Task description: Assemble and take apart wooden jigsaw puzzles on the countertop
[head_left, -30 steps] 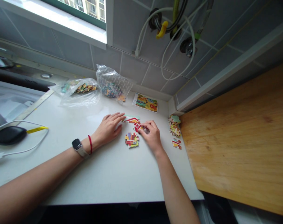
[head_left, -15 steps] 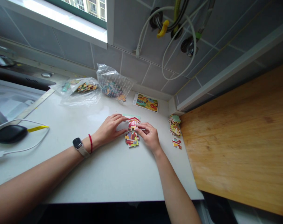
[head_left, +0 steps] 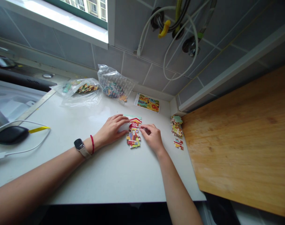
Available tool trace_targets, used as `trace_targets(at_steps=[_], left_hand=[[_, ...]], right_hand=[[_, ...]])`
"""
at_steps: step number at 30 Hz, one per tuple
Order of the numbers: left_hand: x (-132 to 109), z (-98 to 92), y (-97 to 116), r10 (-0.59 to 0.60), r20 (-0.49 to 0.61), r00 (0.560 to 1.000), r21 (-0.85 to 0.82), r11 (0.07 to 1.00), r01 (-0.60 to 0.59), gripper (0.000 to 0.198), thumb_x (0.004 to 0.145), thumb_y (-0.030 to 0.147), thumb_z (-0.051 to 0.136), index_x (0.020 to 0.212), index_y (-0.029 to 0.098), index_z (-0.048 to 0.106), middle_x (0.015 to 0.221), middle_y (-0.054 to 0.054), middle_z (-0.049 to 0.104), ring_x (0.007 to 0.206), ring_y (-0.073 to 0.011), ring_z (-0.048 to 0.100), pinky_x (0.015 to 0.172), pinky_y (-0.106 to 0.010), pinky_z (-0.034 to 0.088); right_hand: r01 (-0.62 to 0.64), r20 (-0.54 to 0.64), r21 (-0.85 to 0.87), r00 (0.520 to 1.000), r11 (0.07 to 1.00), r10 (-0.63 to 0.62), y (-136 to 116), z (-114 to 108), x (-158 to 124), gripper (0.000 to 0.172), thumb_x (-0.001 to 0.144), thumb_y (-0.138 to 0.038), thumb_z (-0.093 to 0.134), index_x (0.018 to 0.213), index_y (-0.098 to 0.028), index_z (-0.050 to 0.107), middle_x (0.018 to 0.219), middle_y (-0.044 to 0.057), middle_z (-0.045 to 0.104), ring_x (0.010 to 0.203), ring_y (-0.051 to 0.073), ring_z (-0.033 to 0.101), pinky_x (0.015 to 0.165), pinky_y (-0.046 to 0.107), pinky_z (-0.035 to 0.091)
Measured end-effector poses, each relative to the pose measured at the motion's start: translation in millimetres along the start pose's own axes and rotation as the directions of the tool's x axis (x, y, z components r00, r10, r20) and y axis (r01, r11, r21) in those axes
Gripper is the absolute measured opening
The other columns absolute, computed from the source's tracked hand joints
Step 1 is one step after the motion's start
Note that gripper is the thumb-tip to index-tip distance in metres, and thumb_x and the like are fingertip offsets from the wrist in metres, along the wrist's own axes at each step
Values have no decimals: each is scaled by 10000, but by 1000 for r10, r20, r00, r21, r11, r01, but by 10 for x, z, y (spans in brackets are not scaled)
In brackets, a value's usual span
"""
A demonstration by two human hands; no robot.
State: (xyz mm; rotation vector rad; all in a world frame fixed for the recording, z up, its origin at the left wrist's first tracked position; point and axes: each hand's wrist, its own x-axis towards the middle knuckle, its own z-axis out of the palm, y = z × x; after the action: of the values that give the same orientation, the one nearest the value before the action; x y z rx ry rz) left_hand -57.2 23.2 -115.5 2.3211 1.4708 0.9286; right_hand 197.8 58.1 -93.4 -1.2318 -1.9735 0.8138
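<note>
A partly joined jigsaw puzzle (head_left: 134, 125) with a red barn lies on the white counter in front of me. Just below it, touching or nearly so, is a small pile of loose puzzle pieces (head_left: 133, 140). My left hand (head_left: 114, 127) rests flat at the joined part's left side, fingers stretched and thumb apart, the fingertips on or against its edge. Close by the right edge is my right hand (head_left: 152, 137), its thumb and forefinger slightly parted, with no piece visible between them.
Two clear bags, one with puzzle pieces (head_left: 87, 88) and another with darker pieces (head_left: 114, 90), lie at the back. Beside them is a picture card (head_left: 147, 103). More pieces (head_left: 176, 126) are heaped by a wooden board (head_left: 238, 137). A black device (head_left: 11, 135) with a cable sits left.
My right hand has let go of a piece at the barn's lower edge and drawn slightly right, uncovering more of the puzzle. The left hand has stayed almost still.
</note>
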Motion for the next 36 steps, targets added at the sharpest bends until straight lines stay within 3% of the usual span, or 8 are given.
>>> trace_targets(at_steps=[4, 11, 15, 18, 20, 26, 36], left_hand=[[-10, -1, 14, -36, 19, 999, 25, 999, 35, 464, 981, 431, 673, 1388, 219, 609, 1400, -129, 683, 1353, -336, 578, 1122, -547, 471], [3, -58, 54, -18, 42, 999, 49, 999, 16, 362, 960, 364, 665, 1289, 213, 658, 1279, -135, 731, 1273, -324, 635, 1060, -528, 504], [9, -127, 26, 24, 20, 1000, 33, 999, -25, 339, 928, 335, 673, 1240, 204, 694, 1226, -126, 755, 1211, -311, 671, 1030, -498, 534], [16, -195, -17, 73, 31, 997, 51, 996, -74, 281, 951, 317, 650, 1206, 222, 720, 1220, -91, 772, 1231, -312, 661, 1055, -508, 523], [24, -234, -38, 100, 58, 993, 46, 994, -103, 257, 958, 301, 646, 1187, 230, 737, 1220, -76, 776, 1200, -296, 672, 1052, -489, 530], [33, -288, -22, 127, 113, 985, 36, 991, -132, 228, 952, 254, 627, 1113, 260, 789, 1181, -76, 750, 1058, -248, 698, 969, -419, 564], [27, -339, -42, 167, 159, 973, 52, 983, -177, 279, 924, 212, 637, 1130, 289, 807, 1235, -86, 721, 1133, -274, 673, 1019, -453, 548]], right_hand=[[34, 93, 33, 995, 999, -37, -16, 27, -19, 233, 933, -232, 714, 1135, -258, 827, 1101, 86, 796, 1084, 224, 710, 1017, 378, 571], [122, 211, 23, 970, 992, -124, -47, 23, -20, 306, 959, -204, 674, 1230, -276, 797, 1214, 66, 794, 1236, 228, 637, 1115, 407, 525], [183, 225, 10, 957, 983, -181, -77, 21, -8, 295, 981, -208, 647, 1220, -291, 797, 1222, 45, 797, 1224, 227, 645, 1126, 427, 512], [223, 172, -17, 961, 975, -217, -77, 25, -3, 271, 990, -226, 640, 1205, -270, 800, 1263, 58, 776, 1216, 225, 650, 1121, 420, 507], [219, 159, -81, 966, 972, -204, -56, 28, -3, 286, 1001, -249, 630, 1240, -253, 787, 1351, 73, 732, 1267, 235, 617, 1148, 426, 483], [144, 274, -305, 960, 941, -58, -21, 19, 5, 389, 1061, -329, 543, 1419, -287, 688, 1572, 25, 580, 1527, 292, 393, 1264, 518, 346], [87, 293, -363, 956, 928, 25, -77, -10, 0, 400, 1077, -379, 508, 1441, -327, 665, 1614, -15, 528, 1563, 317, 356, 1258, 541, 348]])
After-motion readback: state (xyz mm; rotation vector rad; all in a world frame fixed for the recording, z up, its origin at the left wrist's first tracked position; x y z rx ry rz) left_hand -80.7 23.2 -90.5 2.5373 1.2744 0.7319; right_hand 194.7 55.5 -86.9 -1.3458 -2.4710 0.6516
